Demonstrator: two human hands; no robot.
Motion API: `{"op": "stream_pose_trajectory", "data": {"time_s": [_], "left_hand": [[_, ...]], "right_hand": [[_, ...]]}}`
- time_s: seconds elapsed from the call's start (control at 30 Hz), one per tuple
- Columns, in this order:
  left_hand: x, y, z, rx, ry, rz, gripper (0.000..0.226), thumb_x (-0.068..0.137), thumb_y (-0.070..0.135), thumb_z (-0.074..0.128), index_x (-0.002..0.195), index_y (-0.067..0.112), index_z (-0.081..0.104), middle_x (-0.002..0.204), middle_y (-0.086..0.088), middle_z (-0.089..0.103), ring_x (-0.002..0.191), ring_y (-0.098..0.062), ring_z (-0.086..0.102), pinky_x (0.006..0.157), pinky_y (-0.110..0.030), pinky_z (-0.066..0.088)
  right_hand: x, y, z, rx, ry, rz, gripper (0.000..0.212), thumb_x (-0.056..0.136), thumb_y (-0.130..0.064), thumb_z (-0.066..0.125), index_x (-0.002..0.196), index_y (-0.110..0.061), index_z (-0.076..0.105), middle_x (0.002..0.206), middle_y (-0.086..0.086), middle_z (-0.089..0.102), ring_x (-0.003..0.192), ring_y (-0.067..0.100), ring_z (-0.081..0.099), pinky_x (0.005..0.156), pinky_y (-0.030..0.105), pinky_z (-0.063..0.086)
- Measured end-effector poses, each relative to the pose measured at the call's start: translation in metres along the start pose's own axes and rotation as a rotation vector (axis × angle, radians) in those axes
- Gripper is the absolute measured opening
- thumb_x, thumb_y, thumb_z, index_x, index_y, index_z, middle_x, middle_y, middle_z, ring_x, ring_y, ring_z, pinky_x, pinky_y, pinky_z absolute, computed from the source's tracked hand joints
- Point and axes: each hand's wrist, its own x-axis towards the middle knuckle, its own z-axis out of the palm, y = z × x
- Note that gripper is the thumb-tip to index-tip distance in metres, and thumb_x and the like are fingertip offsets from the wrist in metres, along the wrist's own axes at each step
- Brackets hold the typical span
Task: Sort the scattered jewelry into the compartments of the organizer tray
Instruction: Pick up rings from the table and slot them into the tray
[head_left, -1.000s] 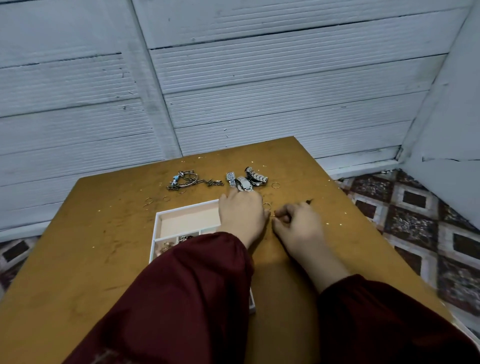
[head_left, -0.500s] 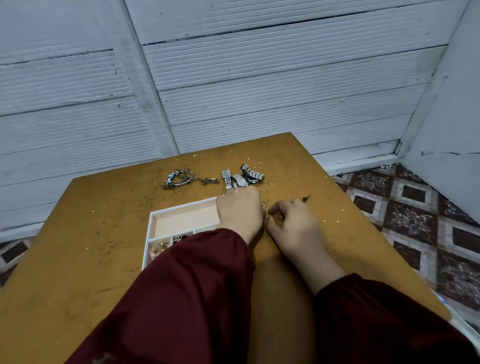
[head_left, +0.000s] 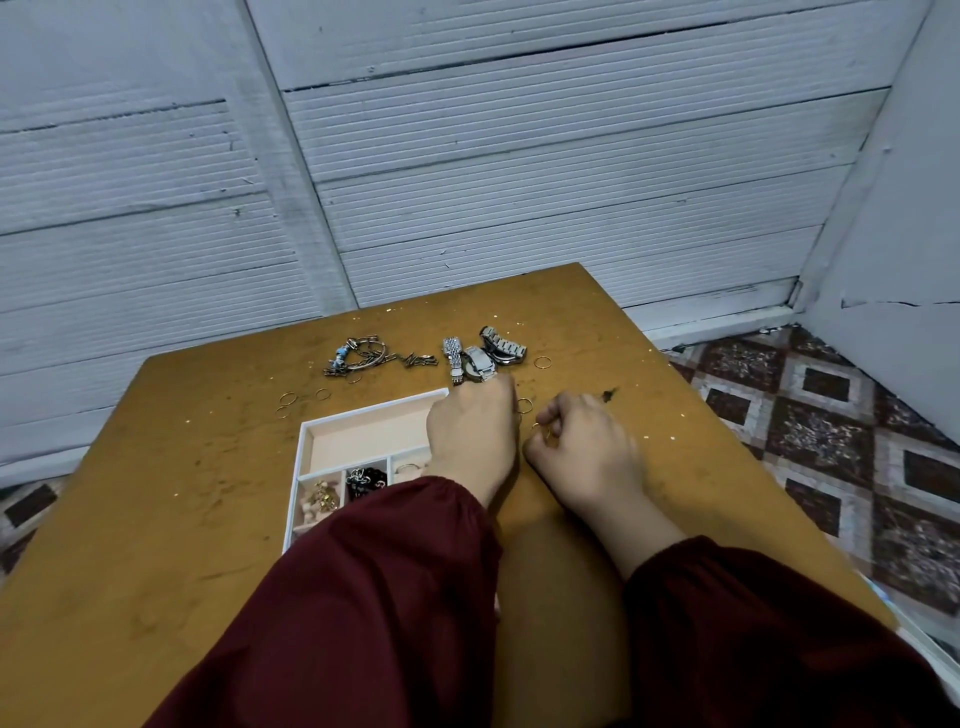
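Ring (head_left: 541, 431), thin and gold, sits pinched in the curled right hand (head_left: 587, 449) at frame centre. Left hand (head_left: 470, 431) lies knuckles-up over the organizer tray (head_left: 301, 467) edge, its grip hidden.

The left hand (head_left: 470, 436) and its sleeve (head_left: 363, 571) hid the right and near parts of the tray (head_left: 297, 467) at centre frame; its fingertips were out of sight. The ring (head_left: 543, 432) pinched by the right hand (head_left: 587, 457) was mostly hidden. The 2 sleeves ran off the bottom edge.
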Motion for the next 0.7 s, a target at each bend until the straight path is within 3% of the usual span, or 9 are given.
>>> {"op": "stream_pose_trajectory", "data": {"time_s": [0.2,0.5,0.6,0.7], "left_hand": [[-0.003,0.001,-0.005,-0.040,-0.029,-0.011,0.014,0.089,0.015,0.053,0.099,0.023,0.059,0.099,-0.008,0.063,0.097,-0.031,0.060,0.068,-0.031,0.039],[-0.010,-0.007,-0.007,-0.218,0.038,-0.001,0.002,0.087,0.020,0.060,0.089,0.020,0.061,0.094,-0.006,0.065,0.092,-0.027,0.058,0.068,-0.031,0.039],[-0.014,-0.015,-0.010,-0.313,0.092,0.008,0.005,0.083,0.015,0.065,0.081,0.018,0.061,0.088,-0.002,0.062,0.087,-0.023,0.056,0.065,-0.028,0.032],[-0.023,-0.025,-0.017,-0.489,0.123,-0.045,0.013,0.080,0.011,0.070,0.074,0.017,0.060,0.076,0.001,0.062,0.076,-0.019,0.058,0.064,-0.029,0.041]], "right_hand": [[-0.002,0.003,-0.003,0.088,0.001,-0.038,0.011,0.078,-0.028,0.059,0.086,-0.033,0.053,0.088,-0.012,0.053,0.087,0.012,0.055,0.069,0.026,0.037],[-0.002,0.005,-0.006,0.163,0.031,-0.060,0.011,0.086,-0.024,0.057,0.093,-0.031,0.055,0.090,-0.012,0.061,0.086,0.008,0.055,0.066,0.025,0.033],[-0.002,0.006,-0.004,0.237,0.054,-0.063,0.011,0.085,-0.023,0.061,0.089,-0.031,0.055,0.086,-0.012,0.061,0.077,0.009,0.057,0.066,0.026,0.040],[-0.001,0.011,-0.002,0.366,0.075,-0.062,0.018,0.083,-0.017,0.065,0.080,-0.032,0.054,0.081,-0.012,0.062,0.070,0.008,0.057,0.069,0.030,0.050]]}}
